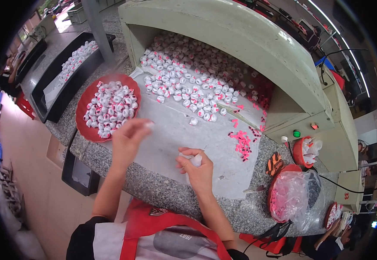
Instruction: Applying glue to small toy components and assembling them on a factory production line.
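White spool pinched in the right hand (198, 167), fingers closed on it. Left hand (127, 138), blurred, grips a spool (148, 125) just beside the red bowl (86, 125). Bowl sits heaped; a careless drop could likely roll off it.

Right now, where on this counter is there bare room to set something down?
The grey sheet is bare between the red tray, the left hand and the right hand. A speckled counter strip lies free along the near edge. Crowded: the white pieces under the hood, the pink bits, and the bagged bowl.
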Available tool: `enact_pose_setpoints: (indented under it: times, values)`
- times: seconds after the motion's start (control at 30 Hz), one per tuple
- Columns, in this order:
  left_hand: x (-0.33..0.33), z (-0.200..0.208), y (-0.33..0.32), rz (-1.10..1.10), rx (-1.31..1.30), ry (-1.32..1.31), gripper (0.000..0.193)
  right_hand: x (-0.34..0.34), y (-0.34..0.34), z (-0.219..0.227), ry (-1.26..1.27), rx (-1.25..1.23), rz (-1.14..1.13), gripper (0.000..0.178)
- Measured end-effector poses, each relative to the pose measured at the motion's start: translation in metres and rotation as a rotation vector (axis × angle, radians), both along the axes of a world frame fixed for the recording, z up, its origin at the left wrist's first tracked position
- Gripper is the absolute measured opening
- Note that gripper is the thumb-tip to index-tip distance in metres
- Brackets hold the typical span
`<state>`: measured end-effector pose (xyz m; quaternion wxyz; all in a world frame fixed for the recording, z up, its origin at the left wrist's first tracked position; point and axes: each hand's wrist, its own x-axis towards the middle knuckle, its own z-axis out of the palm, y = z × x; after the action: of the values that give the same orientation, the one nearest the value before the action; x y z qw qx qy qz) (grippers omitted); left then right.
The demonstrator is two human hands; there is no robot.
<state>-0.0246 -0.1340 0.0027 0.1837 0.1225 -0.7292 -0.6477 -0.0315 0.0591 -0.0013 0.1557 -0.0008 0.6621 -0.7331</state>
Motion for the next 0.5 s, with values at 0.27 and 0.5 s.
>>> enact_pose_setpoints:
  times: [0.27, 0.5]
  values:
    - [-0.059, -0.004, 0.038, 0.167, -0.933, 0.21, 0.017, 0.004, 0.051, -0.014, 0.148, 0.054, -0.128, 0.029]
    - [-0.08, -0.006, 0.085, -0.446, -0.247, -0.13, 0.029, 0.017, 0.09, 0.017, 0.211, -0.114, -0.364, 0.034]
